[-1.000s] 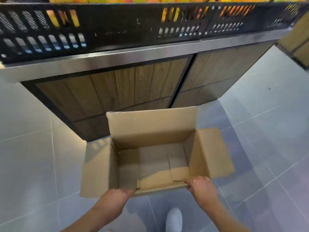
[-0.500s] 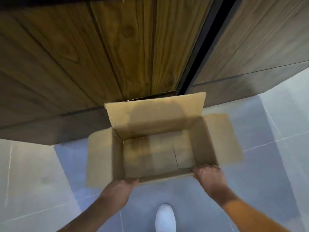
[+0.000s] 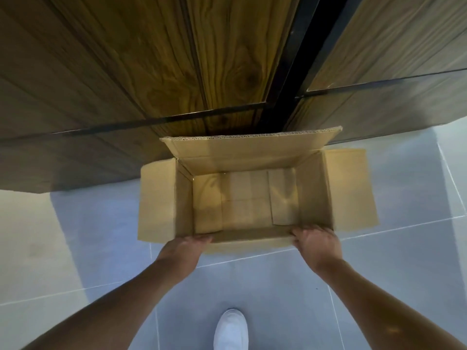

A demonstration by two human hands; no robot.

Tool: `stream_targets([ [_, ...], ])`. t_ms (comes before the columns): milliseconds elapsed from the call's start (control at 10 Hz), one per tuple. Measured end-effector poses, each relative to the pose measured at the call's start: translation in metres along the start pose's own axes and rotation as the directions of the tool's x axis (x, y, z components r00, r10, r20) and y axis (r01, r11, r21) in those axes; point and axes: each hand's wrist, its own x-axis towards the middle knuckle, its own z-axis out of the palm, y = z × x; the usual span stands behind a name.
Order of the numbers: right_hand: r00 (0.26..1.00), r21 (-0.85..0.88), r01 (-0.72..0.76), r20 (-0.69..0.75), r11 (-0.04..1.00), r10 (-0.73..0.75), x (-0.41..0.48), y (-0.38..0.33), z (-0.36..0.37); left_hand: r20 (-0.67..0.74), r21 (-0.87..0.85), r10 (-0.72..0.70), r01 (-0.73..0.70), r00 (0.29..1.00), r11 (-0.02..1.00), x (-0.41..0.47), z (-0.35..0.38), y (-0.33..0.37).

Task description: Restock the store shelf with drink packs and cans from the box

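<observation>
Since the earlier frame the cardboard box [image 3: 313, 188] has turned squarer to me and lies closer below, while my left hand [image 3: 185, 251] and right hand [image 3: 317, 245] keep their fingers curled over its near wall, one toward each corner. It is open, flaps splayed outward, with only bare cardboard bottom showing inside. Grey tiled floor [image 3: 391, 274] lies beneath, a white shoe [image 3: 230, 329] behind, and the wooden cabinet front [image 3: 151, 59] stands just beyond the far flap.
</observation>
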Motion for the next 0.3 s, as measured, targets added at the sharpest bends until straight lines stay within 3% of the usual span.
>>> stream_targets([
  [200, 0.991, 0.064, 0.096, 0.088, 0.993, -0.102, -0.026, -0.011, -0.03, -0.098, 0.012, 0.005, -0.004, 0.995, 1.0, -0.025, -0.028, 0.024],
  [300, 0.984, 0.129, 0.167, 0.033, 0.977, -0.173, -0.045, -0.028, -0.071, -0.196, 0.016, -0.02, 0.024, 0.98, 1.0, -0.048, -0.056, 0.025],
])
